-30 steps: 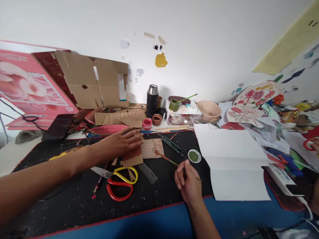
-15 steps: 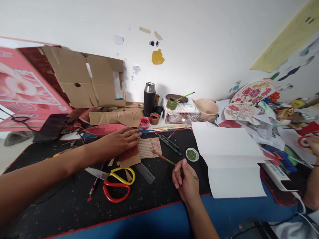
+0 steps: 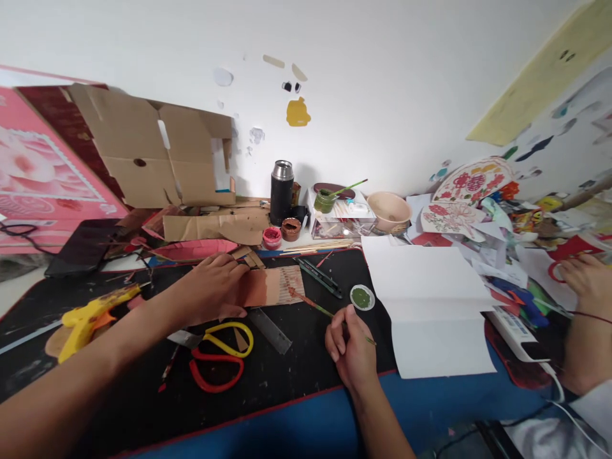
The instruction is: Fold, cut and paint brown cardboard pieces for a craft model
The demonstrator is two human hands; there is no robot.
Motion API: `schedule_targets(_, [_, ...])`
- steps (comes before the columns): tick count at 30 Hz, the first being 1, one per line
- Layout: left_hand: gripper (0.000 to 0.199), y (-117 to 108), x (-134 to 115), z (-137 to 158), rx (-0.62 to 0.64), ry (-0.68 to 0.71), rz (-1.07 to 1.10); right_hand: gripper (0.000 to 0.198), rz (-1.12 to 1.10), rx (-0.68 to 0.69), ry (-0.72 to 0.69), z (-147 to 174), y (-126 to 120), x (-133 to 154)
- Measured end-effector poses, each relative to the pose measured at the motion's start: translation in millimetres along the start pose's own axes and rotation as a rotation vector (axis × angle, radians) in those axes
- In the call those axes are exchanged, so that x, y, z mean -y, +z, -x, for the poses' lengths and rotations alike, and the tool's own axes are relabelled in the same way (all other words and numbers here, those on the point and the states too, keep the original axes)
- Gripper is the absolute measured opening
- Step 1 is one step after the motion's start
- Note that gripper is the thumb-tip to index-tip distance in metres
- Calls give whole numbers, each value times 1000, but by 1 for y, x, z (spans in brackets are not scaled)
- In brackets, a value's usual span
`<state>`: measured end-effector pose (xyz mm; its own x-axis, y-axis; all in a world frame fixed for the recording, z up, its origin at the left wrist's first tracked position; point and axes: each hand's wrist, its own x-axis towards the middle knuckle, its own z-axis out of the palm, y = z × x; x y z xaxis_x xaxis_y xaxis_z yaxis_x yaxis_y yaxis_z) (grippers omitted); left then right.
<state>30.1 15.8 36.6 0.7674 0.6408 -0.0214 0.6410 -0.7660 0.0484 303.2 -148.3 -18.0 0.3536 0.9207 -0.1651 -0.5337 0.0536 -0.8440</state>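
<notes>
3 jars (image 3: 272, 243) of red, brown, green paint (image 3: 271, 234) beyond right hand (image 3: 352, 347)

The head view looks down from nearby over left hand (image 3: 218, 285), right hand (image 3: 354, 349) and worktop (image 3: 430, 405), facing a wall (image 3: 382, 95).

Cardboard (image 3: 273, 285), apparently flat, on black mat (image 3: 287, 371)

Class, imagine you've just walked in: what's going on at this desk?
A person has a brush in the right hand, its tip at the ridged right part of some partly brown cardboard. The left hand is at the cardboard's left side. Scissors and a ruler lie nearer the person, and green paint sits right of the brush. Farther right is another person's hand; what it holds is unclear.
</notes>
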Motion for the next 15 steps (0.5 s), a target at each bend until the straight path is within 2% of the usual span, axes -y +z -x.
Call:
schedule_targets(3, [67,13,-6,1,-61,-21,17,52,15,1,-3,0,1,0])
schedule_targets(9, [88,32,1,13,-132,-22,64,52,21,-8,9,0,1,1])
schedule_targets(15, [77,51,9,23,-208,-28,176,52,50,32,47,-3,5,4])
